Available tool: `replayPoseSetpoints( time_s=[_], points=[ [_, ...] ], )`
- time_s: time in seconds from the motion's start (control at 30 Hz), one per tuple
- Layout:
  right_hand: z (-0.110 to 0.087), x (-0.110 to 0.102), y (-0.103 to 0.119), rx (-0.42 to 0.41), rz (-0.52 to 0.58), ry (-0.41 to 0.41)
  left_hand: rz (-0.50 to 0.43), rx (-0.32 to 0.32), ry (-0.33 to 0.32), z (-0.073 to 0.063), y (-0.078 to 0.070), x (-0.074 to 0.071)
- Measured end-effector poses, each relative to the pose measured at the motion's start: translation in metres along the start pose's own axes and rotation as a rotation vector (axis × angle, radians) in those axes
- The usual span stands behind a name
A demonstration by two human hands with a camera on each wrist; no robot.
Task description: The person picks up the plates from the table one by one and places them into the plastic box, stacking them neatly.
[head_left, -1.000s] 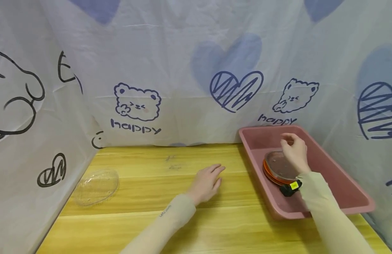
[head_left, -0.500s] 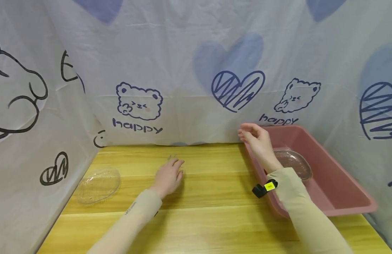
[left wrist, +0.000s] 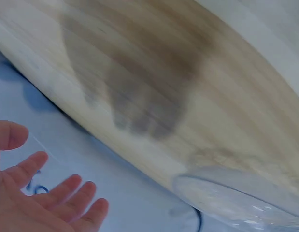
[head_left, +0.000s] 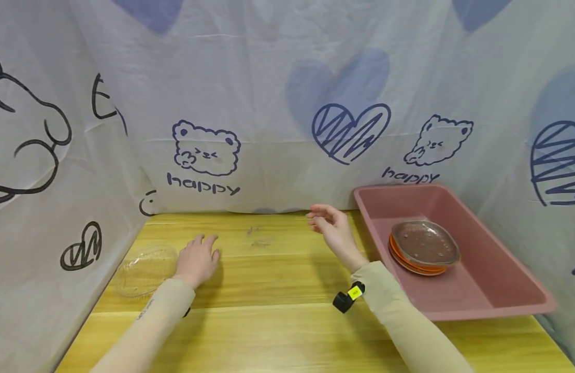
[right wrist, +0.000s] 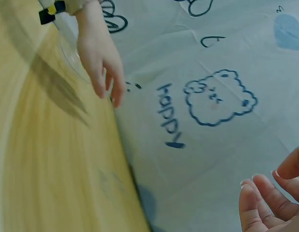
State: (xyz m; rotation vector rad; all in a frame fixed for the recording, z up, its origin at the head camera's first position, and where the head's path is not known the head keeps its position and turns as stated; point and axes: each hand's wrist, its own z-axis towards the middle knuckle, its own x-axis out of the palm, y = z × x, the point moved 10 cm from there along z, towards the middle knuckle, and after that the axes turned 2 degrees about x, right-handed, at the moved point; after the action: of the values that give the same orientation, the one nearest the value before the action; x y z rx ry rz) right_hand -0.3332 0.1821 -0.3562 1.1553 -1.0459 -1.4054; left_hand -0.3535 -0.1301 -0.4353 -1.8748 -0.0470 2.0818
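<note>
My left hand (head_left: 196, 261) hovers over the left part of the table, fingers spread and holding nothing. Just left of it lies a clear plastic oval lid or shallow tray (head_left: 143, 272), partly overlapped by the hand in the head view. In the left wrist view the same clear plastic piece (left wrist: 236, 198) shows at the lower right, apart from the fingers. My right hand (head_left: 334, 230) is in the air left of the pink tub, fingers loosely bent around nothing. Inside the tub, a clear plastic oval piece (head_left: 425, 242) sits on top of stacked orange plates (head_left: 399, 255).
The pink tub (head_left: 483, 305) stands at the right end of the wood-grain table (head_left: 278, 331). White printed curtains (head_left: 273, 155) enclose the back and sides. Faint marks (head_left: 259, 242) show on the tabletop near the back. Each sleeve wears a wrist camera, the right one black (head_left: 343, 301).
Both hands have moved left. My right hand has come out from over the tub and crossed its rim; my left hand has travelled from mid-table to beside the clear plastic piece.
</note>
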Motion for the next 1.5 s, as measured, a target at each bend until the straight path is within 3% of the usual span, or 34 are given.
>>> replayPoseSetpoints(
  time_s=[0.3, 0.6, 0.83, 1.07, 1.5],
  points=[
    [-0.008, 0.041, -0.043, 0.179, 0.202, 0.046, 0.028, -0.128, 0.077, -0.01, 0.048, 0.003],
    [-0.016, 0.066, -0.07, 0.304, 0.256, 0.111, 0.059, -0.204, 0.128, -0.016, 0.078, 0.009],
    [-0.024, 0.08, -0.083, 0.389, 0.293, 0.144, 0.043, -0.237, 0.185, -0.023, 0.083, 0.017],
    [-0.027, 0.088, -0.089, 0.401, 0.308, 0.161, 0.043, -0.245, 0.254, -0.027, 0.08, 0.021],
    [-0.03, 0.089, -0.095, 0.425, 0.303, 0.175, 0.058, -0.229, 0.254, -0.026, 0.066, 0.026]
  ],
)
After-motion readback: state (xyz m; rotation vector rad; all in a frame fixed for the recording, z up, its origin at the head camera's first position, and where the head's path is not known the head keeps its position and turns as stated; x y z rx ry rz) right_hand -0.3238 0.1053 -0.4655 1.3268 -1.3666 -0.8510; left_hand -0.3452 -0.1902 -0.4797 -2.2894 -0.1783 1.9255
